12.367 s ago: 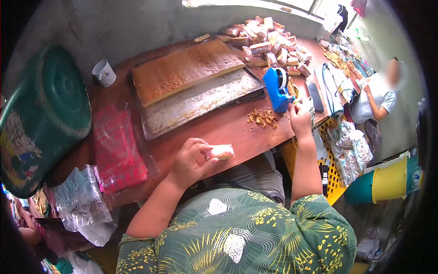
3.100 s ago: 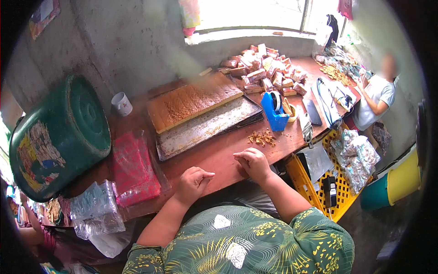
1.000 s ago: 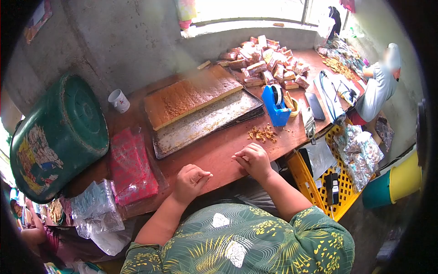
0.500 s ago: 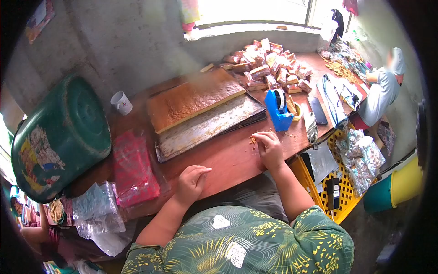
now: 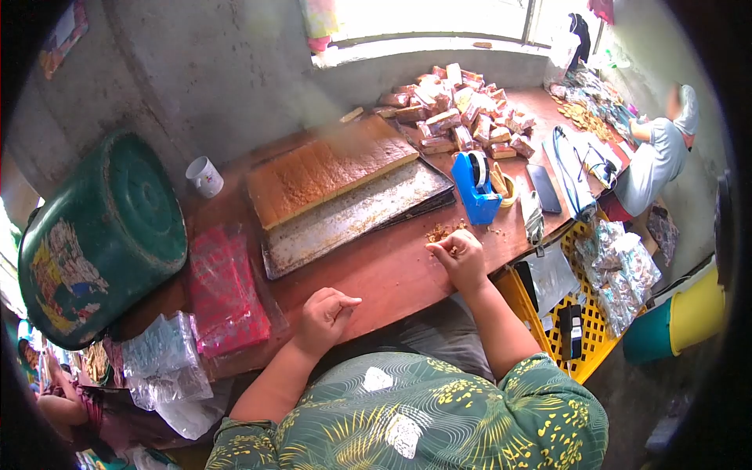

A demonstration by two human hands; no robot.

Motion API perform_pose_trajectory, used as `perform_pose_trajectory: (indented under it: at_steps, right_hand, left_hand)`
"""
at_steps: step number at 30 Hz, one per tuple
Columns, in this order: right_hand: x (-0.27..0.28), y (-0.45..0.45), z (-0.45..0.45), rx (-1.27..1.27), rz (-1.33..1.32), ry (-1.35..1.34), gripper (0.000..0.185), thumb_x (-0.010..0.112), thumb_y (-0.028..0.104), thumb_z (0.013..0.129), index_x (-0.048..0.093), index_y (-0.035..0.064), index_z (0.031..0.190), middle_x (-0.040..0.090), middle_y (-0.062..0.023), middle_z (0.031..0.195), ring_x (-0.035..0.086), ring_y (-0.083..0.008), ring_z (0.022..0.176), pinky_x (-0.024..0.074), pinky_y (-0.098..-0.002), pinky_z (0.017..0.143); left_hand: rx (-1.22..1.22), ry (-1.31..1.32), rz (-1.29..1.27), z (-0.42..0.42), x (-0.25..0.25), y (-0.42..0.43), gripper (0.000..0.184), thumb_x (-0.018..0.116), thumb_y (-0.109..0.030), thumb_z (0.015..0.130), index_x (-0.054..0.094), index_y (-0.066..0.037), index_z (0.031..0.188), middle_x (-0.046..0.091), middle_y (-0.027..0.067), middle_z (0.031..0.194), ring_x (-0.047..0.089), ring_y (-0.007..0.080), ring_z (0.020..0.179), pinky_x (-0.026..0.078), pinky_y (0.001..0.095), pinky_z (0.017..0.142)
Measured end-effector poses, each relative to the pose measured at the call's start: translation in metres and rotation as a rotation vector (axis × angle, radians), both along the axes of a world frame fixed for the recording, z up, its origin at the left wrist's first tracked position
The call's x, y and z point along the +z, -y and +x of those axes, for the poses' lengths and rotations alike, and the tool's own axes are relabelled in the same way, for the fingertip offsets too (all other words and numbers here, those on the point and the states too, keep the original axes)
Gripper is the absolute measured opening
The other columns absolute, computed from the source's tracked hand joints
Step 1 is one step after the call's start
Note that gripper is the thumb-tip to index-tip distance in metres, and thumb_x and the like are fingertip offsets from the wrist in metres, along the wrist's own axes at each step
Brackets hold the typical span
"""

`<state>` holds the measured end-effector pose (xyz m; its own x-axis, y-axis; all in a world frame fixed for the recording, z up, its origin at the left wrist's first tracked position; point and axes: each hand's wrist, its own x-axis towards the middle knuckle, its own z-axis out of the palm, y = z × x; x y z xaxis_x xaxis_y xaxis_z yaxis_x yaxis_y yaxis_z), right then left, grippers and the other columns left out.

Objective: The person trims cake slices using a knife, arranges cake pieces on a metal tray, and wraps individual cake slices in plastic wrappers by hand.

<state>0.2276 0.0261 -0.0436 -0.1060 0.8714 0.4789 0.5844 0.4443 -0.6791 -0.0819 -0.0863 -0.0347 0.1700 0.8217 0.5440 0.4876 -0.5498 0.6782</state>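
My left hand (image 5: 323,319) hovers at the table's front edge with its fingers curled and the index finger pointing right; nothing shows in it. My right hand (image 5: 462,258) is over the table with thumb and fingers pinched together; whether something small is between them I cannot make out. Brown crumbs (image 5: 443,232) lie just beyond its fingertips. Ahead of both hands is a slab of brown-topped cake (image 5: 333,168) on a stained metal baking tray (image 5: 352,211). A blue tape dispenser (image 5: 475,196) stands beyond my right hand.
Many wrapped cake bars (image 5: 462,110) are heaped by the window. A phone (image 5: 544,188) and white mug (image 5: 205,177) rest on the table. Left are red plastic bags (image 5: 229,290), clear bags (image 5: 164,356) and a green tub (image 5: 102,235). A yellow crate (image 5: 595,337) stands right; other people sit both sides.
My right hand has drawn slightly toward me, its fingers curling tighter, and more crumbs show beyond it. My left hand has barely moved. The view has shifted slightly.
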Motion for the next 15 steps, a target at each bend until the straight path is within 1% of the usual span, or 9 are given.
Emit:
perform_pose_trajectory:
  at_steps: [3, 6, 9, 12, 15]
  right_hand:
    - [-0.004, -0.004, 0.000, 0.029, 0.210, -0.035, 0.009, 0.080, 0.011, 0.087, 0.078, 0.0051, 0.093, 0.070, -0.0107, 0.090, 0.065, -0.0258, 0.086, 0.0533, -0.0384, 0.078]
    - [0.004, -0.006, -0.010, -0.071, 0.369, 0.009, 0.010, 0.075, 0.004, 0.088, 0.077, 0.0048, 0.098, 0.071, -0.0119, 0.098, 0.066, -0.0269, 0.094, 0.0552, -0.0396, 0.083]
    - [-0.002, -0.007, -0.005, -0.008, 0.260, 0.005, 0.017, 0.071, -0.002, 0.088, 0.077, 0.0046, 0.102, 0.071, -0.0110, 0.097, 0.068, -0.0275, 0.095, 0.0563, -0.0395, 0.087]
    - [-0.008, -0.009, -0.003, 0.008, 0.244, 0.005, 0.015, 0.072, -0.002, 0.089, 0.077, 0.0038, 0.102, 0.071, -0.0101, 0.092, 0.068, -0.0257, 0.090, 0.0563, -0.0369, 0.082]
    - [-0.010, -0.008, -0.004, -0.012, 0.162, -0.079, 0.012, 0.073, 0.002, 0.091, 0.077, 0.0033, 0.102, 0.069, -0.0097, 0.088, 0.066, -0.0226, 0.081, 0.0550, -0.0342, 0.075]
  left_hand:
    - [-0.005, -0.021, 0.019, 0.001, 0.005, 0.001, 0.009, 0.076, 0.001, 0.084, 0.076, -0.005, 0.092, 0.071, 0.0110, 0.084, 0.068, 0.0268, 0.076, 0.055, 0.0367, 0.070]
    - [-0.012, -0.011, -0.001, 0.001, 0.007, 0.002, 0.008, 0.077, 0.000, 0.085, 0.076, -0.005, 0.091, 0.071, 0.0110, 0.083, 0.068, 0.0270, 0.076, 0.055, 0.0366, 0.071]
    - [-0.017, -0.006, -0.003, 0.001, 0.004, 0.002, 0.007, 0.078, -0.002, 0.084, 0.076, -0.005, 0.090, 0.072, 0.0105, 0.082, 0.069, 0.0268, 0.076, 0.055, 0.0368, 0.071]
    - [-0.021, -0.007, 0.000, 0.001, 0.006, 0.003, 0.005, 0.079, -0.003, 0.084, 0.076, -0.006, 0.088, 0.072, 0.0099, 0.081, 0.069, 0.0262, 0.076, 0.055, 0.0367, 0.070]
    - [-0.037, -0.004, 0.002, 0.000, 0.004, 0.003, 0.005, 0.079, -0.004, 0.085, 0.076, -0.006, 0.087, 0.072, 0.0092, 0.081, 0.069, 0.0258, 0.076, 0.054, 0.0362, 0.070]
